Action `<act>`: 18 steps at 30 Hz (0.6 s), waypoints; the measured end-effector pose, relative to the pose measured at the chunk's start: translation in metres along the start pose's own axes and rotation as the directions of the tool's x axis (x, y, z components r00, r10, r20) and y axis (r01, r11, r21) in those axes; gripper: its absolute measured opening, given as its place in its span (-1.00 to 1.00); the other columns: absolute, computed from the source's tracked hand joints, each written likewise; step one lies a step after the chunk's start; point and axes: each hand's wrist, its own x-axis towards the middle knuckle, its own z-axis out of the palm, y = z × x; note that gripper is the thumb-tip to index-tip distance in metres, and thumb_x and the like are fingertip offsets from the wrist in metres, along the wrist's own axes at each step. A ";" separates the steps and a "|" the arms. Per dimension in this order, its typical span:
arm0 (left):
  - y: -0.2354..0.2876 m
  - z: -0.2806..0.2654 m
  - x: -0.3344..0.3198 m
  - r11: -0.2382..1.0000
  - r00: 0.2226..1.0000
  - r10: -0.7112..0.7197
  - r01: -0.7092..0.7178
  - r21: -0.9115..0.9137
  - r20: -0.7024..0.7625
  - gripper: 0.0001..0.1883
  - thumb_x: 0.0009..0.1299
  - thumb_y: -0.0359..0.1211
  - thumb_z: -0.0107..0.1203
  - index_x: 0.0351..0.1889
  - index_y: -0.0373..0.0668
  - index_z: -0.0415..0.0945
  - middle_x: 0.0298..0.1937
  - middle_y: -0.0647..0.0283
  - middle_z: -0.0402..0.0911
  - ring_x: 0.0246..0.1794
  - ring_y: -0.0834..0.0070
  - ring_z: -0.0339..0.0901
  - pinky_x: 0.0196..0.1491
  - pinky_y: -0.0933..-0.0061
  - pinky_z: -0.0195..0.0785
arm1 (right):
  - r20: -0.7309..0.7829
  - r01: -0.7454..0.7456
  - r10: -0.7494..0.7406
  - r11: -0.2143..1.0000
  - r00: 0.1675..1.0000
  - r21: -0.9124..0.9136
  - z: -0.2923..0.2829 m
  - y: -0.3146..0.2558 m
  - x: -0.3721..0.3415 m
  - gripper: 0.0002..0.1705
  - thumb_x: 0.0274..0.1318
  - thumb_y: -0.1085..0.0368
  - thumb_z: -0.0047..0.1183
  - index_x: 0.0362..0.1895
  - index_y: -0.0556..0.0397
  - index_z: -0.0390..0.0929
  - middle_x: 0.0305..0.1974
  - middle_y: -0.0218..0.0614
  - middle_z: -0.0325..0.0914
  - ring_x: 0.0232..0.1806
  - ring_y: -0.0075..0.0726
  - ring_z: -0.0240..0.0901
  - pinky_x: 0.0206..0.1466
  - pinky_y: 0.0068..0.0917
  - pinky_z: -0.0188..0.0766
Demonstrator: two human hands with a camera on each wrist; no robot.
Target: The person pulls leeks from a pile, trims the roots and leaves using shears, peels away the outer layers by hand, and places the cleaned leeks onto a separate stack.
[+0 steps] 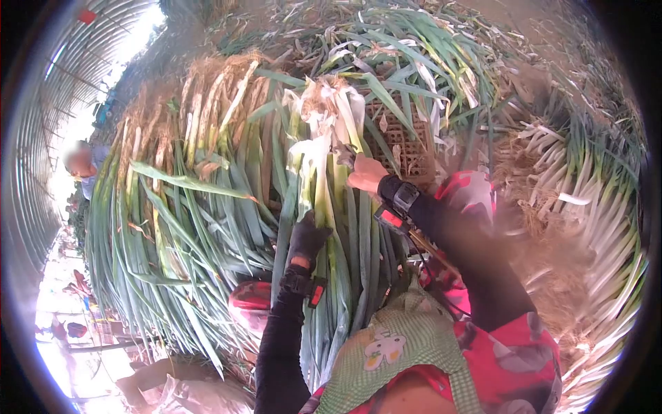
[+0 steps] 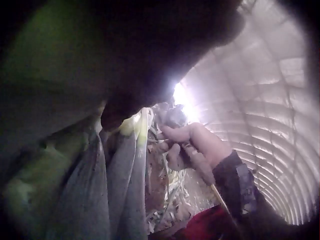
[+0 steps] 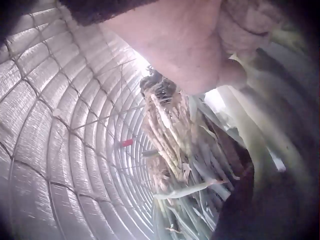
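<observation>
In the head view my left hand [image 1: 308, 239], in a dark glove, grips a few leeks [image 1: 321, 186] around their green stalks. Their white ends point away from me, with torn pale skins [image 1: 338, 103] and roots at the top. My bare right hand [image 1: 367, 174] is beside the white part, its fingers curled round a small tool with a dark head [image 2: 175, 116], which looks like an air blow gun. A thin tan hose [image 2: 220, 200] runs from it along the forearm. In the right wrist view the right hand [image 3: 185, 45] covers most of the tool.
A thick heap of unpeeled leeks [image 1: 172, 152] lies left, roots away from me. Leeks with clean white stems [image 1: 562, 165] lie in a row on the right. Beyond the hands are a woven crate [image 1: 414, 148] and loose leaves [image 1: 427, 52]. Another person [image 1: 81, 164] is at far left.
</observation>
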 end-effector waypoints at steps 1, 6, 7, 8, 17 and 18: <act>-0.002 0.001 0.001 1.000 1.000 -0.007 0.007 0.009 0.010 -0.31 -0.02 -0.15 0.27 0.07 -0.25 0.33 -0.20 -0.12 0.56 -0.15 0.00 0.51 -0.13 0.12 0.38 | 0.001 0.007 -0.007 1.000 1.000 0.003 -0.002 0.002 0.006 -0.46 -0.23 0.22 0.06 -0.27 0.48 0.25 -0.42 0.27 0.47 -0.30 0.29 0.46 -0.24 -0.06 0.37; -0.032 0.011 0.015 0.997 0.997 0.074 -0.074 0.019 -0.031 -0.36 0.00 -0.14 0.27 0.02 -0.24 0.36 -0.25 -0.11 0.57 -0.20 -0.04 0.51 -0.17 0.11 0.37 | 0.048 -0.020 0.022 0.999 0.999 -0.039 -0.002 0.014 0.040 -0.43 -0.25 0.22 0.05 -0.24 0.52 0.26 -0.40 0.27 0.47 -0.32 0.24 0.48 -0.27 -0.09 0.38; -0.026 0.007 0.014 0.998 0.998 0.055 -0.055 0.009 -0.004 -0.37 0.00 -0.14 0.27 0.01 -0.24 0.36 -0.24 -0.11 0.56 -0.20 -0.04 0.51 -0.17 0.10 0.37 | 0.060 0.019 -0.015 0.998 0.998 -0.062 0.002 0.024 0.051 -0.43 -0.25 0.22 0.05 -0.23 0.53 0.26 -0.40 0.27 0.47 -0.33 0.24 0.48 -0.28 -0.09 0.38; -0.020 0.003 0.012 0.999 0.999 0.036 -0.036 -0.002 0.021 -0.38 0.01 -0.14 0.27 0.01 -0.24 0.37 -0.24 -0.12 0.56 -0.20 -0.05 0.51 -0.18 0.09 0.37 | 0.073 0.060 -0.053 0.995 0.996 -0.086 0.008 0.033 0.061 -0.43 -0.25 0.23 0.04 -0.23 0.53 0.26 -0.41 0.26 0.47 -0.33 0.23 0.48 -0.28 -0.09 0.38; 0.075 -0.080 -0.021 0.889 0.982 0.071 0.019 -0.458 0.177 -0.55 0.14 -0.33 0.19 -0.03 -0.30 0.39 -0.30 0.19 0.59 -0.27 0.40 0.53 -0.15 0.40 0.36 | 0.130 0.302 -0.298 0.953 0.946 -0.012 0.008 0.014 -0.034 -0.42 -0.16 0.24 0.05 -0.14 0.50 0.22 -0.42 0.13 0.45 -0.33 0.21 0.44 -0.28 -0.11 0.38; 0.091 -0.090 -0.030 0.788 0.984 0.037 0.077 -0.610 0.172 -0.59 0.15 -0.35 0.17 -0.05 -0.31 0.40 -0.29 0.24 0.58 -0.27 0.45 0.52 -0.14 0.44 0.35 | 0.112 0.416 -0.411 0.909 0.905 -0.015 0.013 0.017 -0.040 -0.40 -0.17 0.20 0.08 -0.14 0.45 0.22 -0.42 0.16 0.45 -0.29 0.28 0.44 -0.25 -0.09 0.36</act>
